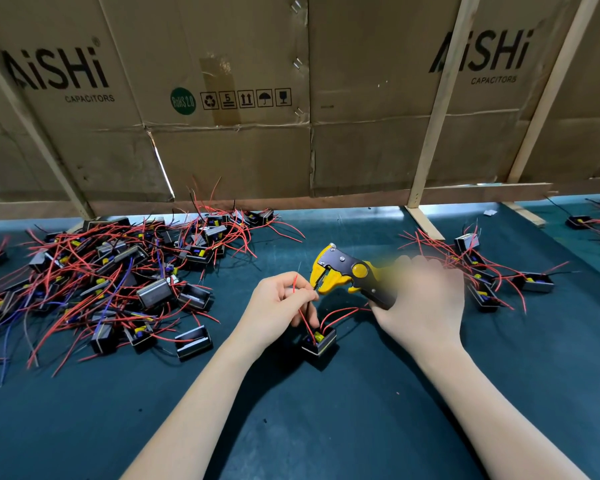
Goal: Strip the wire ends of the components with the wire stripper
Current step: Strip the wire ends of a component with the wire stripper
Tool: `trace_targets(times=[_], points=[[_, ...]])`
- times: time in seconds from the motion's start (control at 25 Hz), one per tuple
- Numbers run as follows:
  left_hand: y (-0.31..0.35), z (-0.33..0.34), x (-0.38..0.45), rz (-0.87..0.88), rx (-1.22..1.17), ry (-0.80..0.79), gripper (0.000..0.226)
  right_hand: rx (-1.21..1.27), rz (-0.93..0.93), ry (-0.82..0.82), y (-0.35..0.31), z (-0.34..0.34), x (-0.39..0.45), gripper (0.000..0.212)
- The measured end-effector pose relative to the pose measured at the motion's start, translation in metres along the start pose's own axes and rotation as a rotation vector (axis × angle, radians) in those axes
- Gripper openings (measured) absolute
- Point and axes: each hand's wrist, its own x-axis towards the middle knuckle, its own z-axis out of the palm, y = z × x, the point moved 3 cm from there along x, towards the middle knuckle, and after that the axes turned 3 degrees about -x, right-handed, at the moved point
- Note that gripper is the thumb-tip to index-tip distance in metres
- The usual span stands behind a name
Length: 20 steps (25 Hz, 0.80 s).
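A small black boxed component [320,342] with red wires sits on the dark green mat in front of me. My left hand [280,308] pinches one of its red wires [296,285] and holds the end at the jaws of the yellow and black wire stripper [343,271]. My right hand [421,303] grips the stripper's handles from the right. The wire tip meets the jaws; whether it sits inside them I cannot tell.
A large heap of components with tangled red and blue wires [111,282] lies to the left. A smaller group [489,275] lies to the right. Cardboard sheets on wooden slats [433,109] form a wall along the table's far edge.
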Motion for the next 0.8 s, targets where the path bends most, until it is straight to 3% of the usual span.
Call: trace_targets(times=[0.56, 0.8], points=[[0.0015, 0.0034, -0.0023, -0.076, -0.044, 0.022, 0.012, 0.037, -0.027, 0.036, -0.0004, -0.0041, 0.0010, 0.046], [0.0012, 0.0030, -0.0016, -0.084, -0.055, 0.012, 0.013, 0.039, -0.024, -0.031, -0.0012, -0.0042, 0.0021, 0.045]])
